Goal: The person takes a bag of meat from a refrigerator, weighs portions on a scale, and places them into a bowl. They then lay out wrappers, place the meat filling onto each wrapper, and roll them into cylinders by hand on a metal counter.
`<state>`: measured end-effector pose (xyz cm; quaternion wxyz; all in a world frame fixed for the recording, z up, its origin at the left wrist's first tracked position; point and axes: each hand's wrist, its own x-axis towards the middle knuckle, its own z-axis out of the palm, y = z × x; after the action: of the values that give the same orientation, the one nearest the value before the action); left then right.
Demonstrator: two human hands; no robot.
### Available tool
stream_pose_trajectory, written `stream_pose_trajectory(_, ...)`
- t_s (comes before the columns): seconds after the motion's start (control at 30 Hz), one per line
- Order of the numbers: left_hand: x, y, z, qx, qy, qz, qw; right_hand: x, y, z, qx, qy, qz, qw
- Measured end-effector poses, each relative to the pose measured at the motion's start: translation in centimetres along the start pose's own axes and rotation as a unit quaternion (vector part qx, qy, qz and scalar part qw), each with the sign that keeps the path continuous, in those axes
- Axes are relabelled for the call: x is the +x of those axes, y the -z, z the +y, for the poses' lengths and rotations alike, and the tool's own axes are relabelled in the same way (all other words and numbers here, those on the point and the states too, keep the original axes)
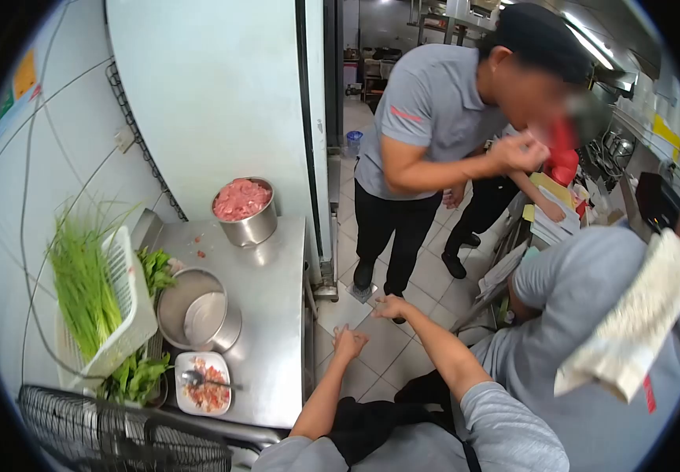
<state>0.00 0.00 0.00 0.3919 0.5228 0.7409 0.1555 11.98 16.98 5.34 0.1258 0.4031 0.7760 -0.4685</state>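
My left hand hangs in the air over the tiled floor, to the right of the steel table. Its fingers are apart and hold nothing. Farther forward and to the right is my right hand, also bare with fingers spread. On the table, a steel pot is heaped with raw pink meat. Nearer stands a second steel pot, which looks empty of food. A white square dish holds chopped reddish food with a spoon in it.
A white basket of long green stalks and leafy greens stands at the left wall, above a black fan. A co-worker in a cap stands ahead; another person with a towel is close on my right.
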Motion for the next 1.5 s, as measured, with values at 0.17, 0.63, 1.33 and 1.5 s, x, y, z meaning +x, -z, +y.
stream_pose_trajectory(0.17,9.7,1.9,-2.9,-0.046,-0.057,0.017,0.997,9.6,7.6,-5.5,-0.192,0.055,0.014,0.980)
stream_pose_trajectory(0.63,22.8,7.9,-3.1,-0.042,-0.056,-0.012,0.997,25.8,22.2,-9.0,0.171,0.196,-0.031,0.965)
stream_pose_trajectory(1.33,46.4,21.5,3.9,-0.105,-0.105,-0.060,0.987,39.2,32.6,4.5,0.223,0.048,0.132,0.965)
stream_pose_trajectory(1.5,52.2,21.7,5.3,-0.034,0.014,-0.133,0.990,42.5,38.1,9.1,0.138,0.086,0.171,0.972)
